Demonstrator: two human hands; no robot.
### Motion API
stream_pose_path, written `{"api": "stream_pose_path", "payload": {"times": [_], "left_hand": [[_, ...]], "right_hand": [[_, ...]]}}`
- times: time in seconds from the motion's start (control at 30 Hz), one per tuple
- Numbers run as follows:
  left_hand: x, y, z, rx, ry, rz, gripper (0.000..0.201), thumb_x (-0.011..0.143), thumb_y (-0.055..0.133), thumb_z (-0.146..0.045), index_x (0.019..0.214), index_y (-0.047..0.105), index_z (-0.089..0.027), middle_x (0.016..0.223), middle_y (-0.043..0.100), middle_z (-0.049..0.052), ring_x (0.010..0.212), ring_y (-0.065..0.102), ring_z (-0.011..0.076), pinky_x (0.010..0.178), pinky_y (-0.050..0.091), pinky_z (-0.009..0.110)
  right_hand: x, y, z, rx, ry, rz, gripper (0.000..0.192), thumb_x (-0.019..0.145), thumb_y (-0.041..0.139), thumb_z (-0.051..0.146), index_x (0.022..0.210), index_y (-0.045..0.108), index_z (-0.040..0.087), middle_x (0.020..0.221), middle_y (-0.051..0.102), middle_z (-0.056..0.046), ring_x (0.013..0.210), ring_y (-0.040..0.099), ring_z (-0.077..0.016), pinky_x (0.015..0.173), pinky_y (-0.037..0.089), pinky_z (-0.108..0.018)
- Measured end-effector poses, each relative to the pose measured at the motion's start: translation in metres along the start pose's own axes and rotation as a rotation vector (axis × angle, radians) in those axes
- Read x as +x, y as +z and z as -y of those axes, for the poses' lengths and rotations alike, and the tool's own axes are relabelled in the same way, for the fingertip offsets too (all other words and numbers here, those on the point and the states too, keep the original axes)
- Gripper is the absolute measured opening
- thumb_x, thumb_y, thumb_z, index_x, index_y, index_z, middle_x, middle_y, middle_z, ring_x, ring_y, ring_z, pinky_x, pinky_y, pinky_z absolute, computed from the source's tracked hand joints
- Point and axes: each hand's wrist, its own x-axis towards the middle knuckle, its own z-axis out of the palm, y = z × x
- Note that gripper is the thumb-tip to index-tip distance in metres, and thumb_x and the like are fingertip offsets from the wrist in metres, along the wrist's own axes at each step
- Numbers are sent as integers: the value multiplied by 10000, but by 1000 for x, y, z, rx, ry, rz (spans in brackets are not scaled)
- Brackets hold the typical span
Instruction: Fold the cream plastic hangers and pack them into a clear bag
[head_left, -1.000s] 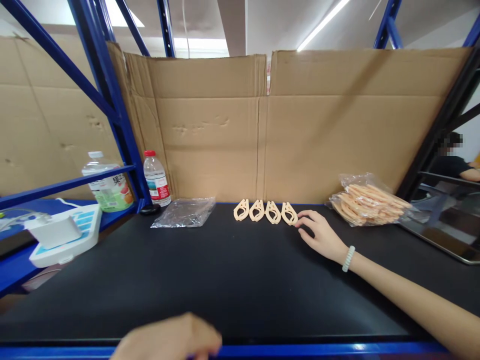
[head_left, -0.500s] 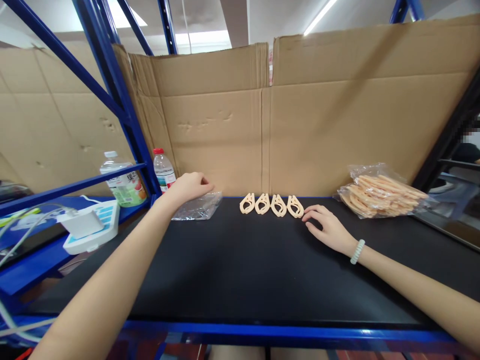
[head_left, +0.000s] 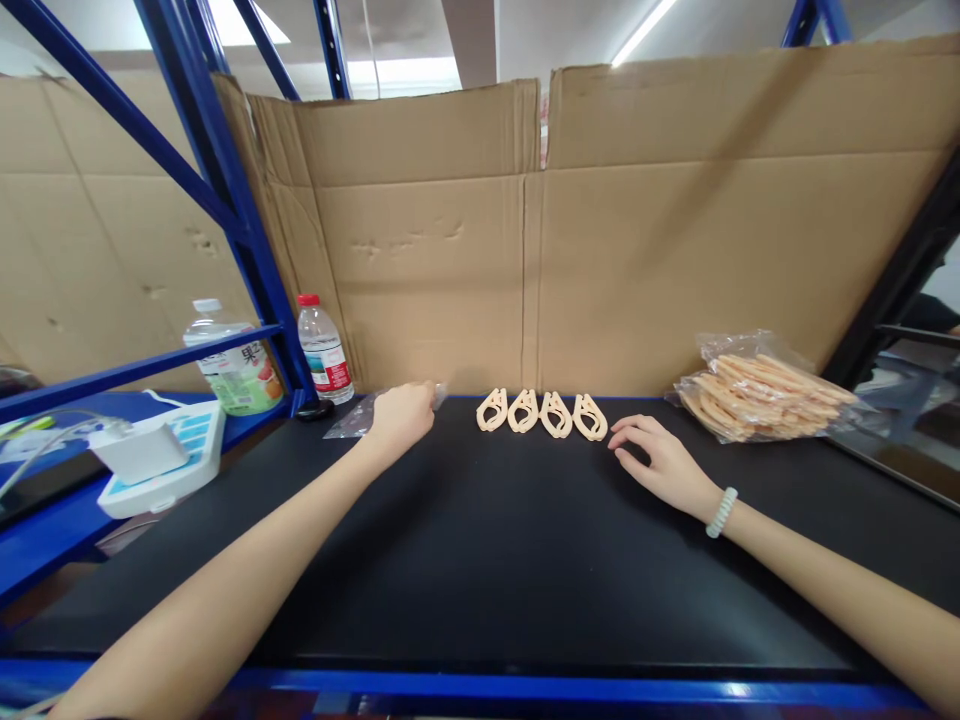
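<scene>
Since half a second ago our left hand (head_left: 401,418) has come down from above the clear plastic bag (head_left: 346,424) and now lies on it, left of centre in the frame, fingers curled over the bag's right part; whether they pinch the film we cannot tell. That puts the bag under our hand, flat on the black desk (head_left: 480,570) just before the cardboard wall (head_left: 525,250).

At the far left a white scale with blue keys (head_left: 161,460) sits on the blue shelf, with a green-labelled drink bottle (head_left: 234,358) behind it and a red-capped water bottle (head_left: 324,350) beside the blue upright.

Right of our left hand, a row of four beige plastic clips (head_left: 541,413) lies side by side at the desk's back edge, untouched. Our right hand (head_left: 660,462) has hardly shifted: it rests palm down just right of the last clip, fingers loosely spread, holding nothing, a pale bead bracelet (head_left: 721,512) on the wrist. Further right, a plastic bag full of the same clips (head_left: 757,400) lies by the wall.
</scene>
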Motion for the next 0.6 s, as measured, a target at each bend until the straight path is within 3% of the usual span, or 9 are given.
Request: {"api": "stream_pose_path", "payload": {"times": [0.13, 0.17, 0.27, 0.33, 0.5, 0.6], "left_hand": [[-33, -20, -26, -8, 216, -135, 221, 865, 409, -101, 989, 577, -174, 1027, 665, 96, 973, 620, 252, 800, 460, 344], [-42, -22, -33, -15, 307, -160, 192, 879, 420, -114, 962, 579, -185, 1013, 666, 72, 968, 614, 236, 810, 457, 333], [-66, -19, -49, -67, 715, -392, 190, 938, 391, -130, 908, 573, -175, 1035, 667, 59, 903, 620, 209, 746, 471, 322], [-80, -12, -57, -71, 886, -467, 209, 961, 373, -133, 892, 567, -167, 1083, 661, 56, 931, 617, 206, 732, 481, 314], [-102, 2, -69, -104, 1032, -297, 168, 941, 405, -122, 894, 563, -156, 1133, 636, 58, 892, 604, 193, 700, 507, 295], [-109, 3, -72, -177, 1071, -132, 135, 891, 438, -124, 910, 569, -152, 1079, 631, 62, 863, 586, 200, 691, 513, 309]], "right_hand": [[1, 0, 1, 9, 8, 2, 149, 873, 470, 253, 829, 608, 216, 1025, 589, -92, 996, 559, -261, 888, 452, -451], [1, 0, 2, 17, 10, -2, 149, 874, 471, 254, 832, 608, 215, 1026, 588, -93, 998, 558, -261, 891, 450, -453], [0, -1, 5, 61, 16, -33, 145, 880, 474, 263, 851, 607, 214, 1021, 590, -92, 994, 559, -260, 892, 448, -452], [0, -4, 8, 104, 37, -72, 138, 889, 479, 275, 891, 604, 217, 1012, 597, -83, 979, 567, -251, 883, 454, -437], [-2, -11, 23, 227, 149, -139, 170, 945, 451, 312, 976, 600, 236, 1001, 619, -51, 952, 586, -219, 867, 462, -390], [-3, -12, 33, 276, 117, -75, 179, 957, 450, 327, 1004, 599, 240, 1036, 620, -53, 990, 583, -217, 903, 457, -394]]}}
